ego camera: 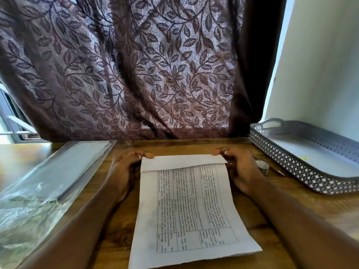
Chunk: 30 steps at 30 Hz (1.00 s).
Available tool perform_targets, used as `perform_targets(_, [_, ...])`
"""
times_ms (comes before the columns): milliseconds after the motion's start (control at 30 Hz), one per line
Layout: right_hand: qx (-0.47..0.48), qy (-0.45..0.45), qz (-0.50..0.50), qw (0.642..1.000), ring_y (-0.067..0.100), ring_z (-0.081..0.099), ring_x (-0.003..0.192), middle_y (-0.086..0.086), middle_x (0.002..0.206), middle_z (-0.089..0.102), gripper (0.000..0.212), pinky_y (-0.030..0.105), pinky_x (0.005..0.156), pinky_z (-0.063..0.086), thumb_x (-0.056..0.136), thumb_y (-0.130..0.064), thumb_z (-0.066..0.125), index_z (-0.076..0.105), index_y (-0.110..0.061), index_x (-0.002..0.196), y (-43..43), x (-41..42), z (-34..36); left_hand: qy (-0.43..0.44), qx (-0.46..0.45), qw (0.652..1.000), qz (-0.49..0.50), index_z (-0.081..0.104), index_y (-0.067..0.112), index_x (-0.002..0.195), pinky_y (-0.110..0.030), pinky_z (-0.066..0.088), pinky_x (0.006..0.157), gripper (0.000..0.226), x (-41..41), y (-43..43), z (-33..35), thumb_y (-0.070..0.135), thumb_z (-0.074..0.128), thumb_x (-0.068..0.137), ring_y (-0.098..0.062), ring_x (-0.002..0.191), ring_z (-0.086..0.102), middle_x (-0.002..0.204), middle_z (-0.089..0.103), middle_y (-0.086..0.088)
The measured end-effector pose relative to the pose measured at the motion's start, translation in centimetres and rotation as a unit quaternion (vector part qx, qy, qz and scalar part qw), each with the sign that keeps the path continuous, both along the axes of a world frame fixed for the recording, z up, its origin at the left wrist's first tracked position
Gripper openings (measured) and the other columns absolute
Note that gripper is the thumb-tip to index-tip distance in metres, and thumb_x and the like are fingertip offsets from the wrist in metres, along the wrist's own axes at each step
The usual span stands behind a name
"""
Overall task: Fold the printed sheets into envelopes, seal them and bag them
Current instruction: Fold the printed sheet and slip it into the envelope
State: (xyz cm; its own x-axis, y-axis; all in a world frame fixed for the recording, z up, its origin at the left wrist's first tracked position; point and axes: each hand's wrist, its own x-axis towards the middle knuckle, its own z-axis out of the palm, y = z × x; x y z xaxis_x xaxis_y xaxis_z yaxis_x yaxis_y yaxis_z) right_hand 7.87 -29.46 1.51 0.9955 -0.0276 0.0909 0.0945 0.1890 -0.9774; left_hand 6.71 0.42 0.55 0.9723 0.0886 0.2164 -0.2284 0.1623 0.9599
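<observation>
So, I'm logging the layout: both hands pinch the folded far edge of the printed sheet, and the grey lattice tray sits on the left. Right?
Not quite: the head view shows the grey lattice tray on the right. The left hand and right hand do pinch the folded far edge of the printed sheet.

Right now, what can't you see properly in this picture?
Head view:
- Words on the sheet: too small and blurry to read.
- Small round thing: partly behind the right hand.
- Tray: cut off by the right edge.
- Plastic bags: blurred, cut off by the left edge.
</observation>
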Motion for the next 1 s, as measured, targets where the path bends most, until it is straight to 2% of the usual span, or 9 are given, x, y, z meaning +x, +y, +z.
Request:
perform_targets(133, [-0.023, -0.020, -0.009, 1.000, 0.021, 0.068, 0.067, 0.010, 0.077, 0.071, 0.010, 0.031, 0.057, 0.054, 0.093, -0.008, 0.064, 0.071, 0.000, 0.092, 0.2, 0.0, -0.1, -0.002, 0.027, 1.000, 0.009, 0.072, 0.000, 0.093, -0.029, 0.059, 0.058, 0.009, -0.3, -0.4, 0.2, 0.006, 0.066, 0.090, -0.024, 0.072, 0.070, 0.084, 0.075, -0.016])
perform_targets(267, [-0.061, -0.040, -0.036, 0.997, 0.025, 0.075, 0.084, 0.012, 0.092, 0.078, 0.017, 0.038, 0.071, 0.060, 0.088, -0.001, 0.071, 0.072, -0.010, 0.103, 0.4, 0.3, -0.4, -0.006, 0.107, 0.994, 0.036, 0.069, 0.015, 0.111, -0.036, 0.063, 0.068, 0.027, 0.1, -0.3, 0.0, 0.003, 0.071, 0.087, -0.023, 0.084, 0.076, 0.091, 0.078, -0.010])
perform_targets(500, [-0.156, -0.057, -0.083, 0.983, 0.022, 0.076, 0.085, 0.005, 0.090, 0.079, 0.011, 0.033, 0.070, 0.062, 0.088, -0.007, 0.073, 0.071, -0.011, 0.098, 0.5, -0.1, -0.1, -0.051, 0.224, 0.970, 0.081, 0.077, 0.018, 0.091, -0.042, 0.063, 0.077, 0.008, 0.5, -0.4, -0.1, 0.011, 0.074, 0.087, -0.017, 0.080, 0.075, 0.086, 0.078, 0.004])
perform_targets(600, [-0.410, -0.128, -0.151, 0.890, 0.007, 0.065, 0.077, -0.010, 0.091, 0.071, 0.006, 0.020, 0.064, 0.049, 0.091, -0.019, 0.071, 0.069, -0.024, 0.089, 1.0, -0.6, 0.6, -0.086, 0.274, 0.953, 0.095, 0.077, 0.028, 0.085, -0.041, 0.061, 0.075, 0.012, 0.3, -0.7, 0.2, 0.016, 0.076, 0.086, -0.010, 0.078, 0.073, 0.084, 0.077, 0.011])
perform_targets(667, [-0.508, -0.175, -0.169, 0.826, 0.006, 0.057, 0.084, -0.014, 0.098, 0.062, 0.008, 0.029, 0.076, 0.046, 0.096, -0.031, 0.065, 0.069, -0.028, 0.102, 2.0, -1.2, 1.3, -0.112, 0.305, 0.940, 0.109, 0.077, 0.030, 0.084, -0.032, 0.059, 0.070, 0.012, -0.2, -1.5, 0.6, 0.018, 0.076, 0.087, -0.004, 0.074, 0.071, 0.081, 0.076, 0.016])
perform_targets(733, [-0.536, -0.231, -0.138, 0.800, 0.010, 0.058, 0.097, -0.012, 0.104, 0.066, 0.022, 0.043, 0.101, 0.041, 0.099, -0.041, 0.053, 0.069, -0.031, 0.110, 2.7, -1.3, 1.4, -0.141, 0.324, 0.927, 0.126, 0.078, 0.026, 0.088, -0.030, 0.058, 0.067, 0.006, -0.7, -2.4, 1.1, 0.021, 0.075, 0.088, -0.004, 0.072, 0.071, 0.079, 0.076, 0.015])
perform_targets(833, [-0.574, -0.275, -0.045, 0.770, 0.007, 0.061, 0.083, -0.014, 0.086, 0.069, 0.034, 0.056, 0.110, 0.033, 0.098, -0.048, 0.035, 0.065, -0.032, 0.099, 3.3, -1.3, 0.8, -0.195, 0.342, 0.910, 0.134, 0.077, 0.025, 0.085, -0.013, 0.050, 0.062, 0.008, -1.5, -3.4, 1.4, 0.018, 0.074, 0.088, 0.000, 0.072, 0.068, 0.076, 0.072, 0.021])
perform_targets(900, [-0.586, -0.280, -0.026, 0.760, 0.005, 0.058, 0.074, -0.013, 0.077, 0.066, 0.036, 0.056, 0.111, 0.031, 0.099, -0.047, 0.031, 0.063, -0.030, 0.094, 3.2, -1.0, 0.3, -0.215, 0.354, 0.900, 0.133, 0.077, 0.027, 0.085, -0.008, 0.047, 0.065, 0.012, -1.7, -3.4, 1.3, 0.015, 0.074, 0.088, 0.004, 0.077, 0.067, 0.079, 0.071, 0.025])
perform_targets(1000, [-0.616, -0.286, -0.030, 0.734, 0.007, 0.061, 0.077, -0.010, 0.079, 0.067, 0.040, 0.048, 0.119, 0.019, 0.099, -0.049, 0.026, 0.061, -0.030, 0.096, 2.9, -1.1, 0.5, -0.221, 0.355, 0.898, 0.136, 0.079, 0.027, 0.088, -0.024, 0.056, 0.071, 0.009, -1.5, -3.1, 1.0, 0.019, 0.075, 0.088, 0.000, 0.081, 0.069, 0.083, 0.074, 0.023])
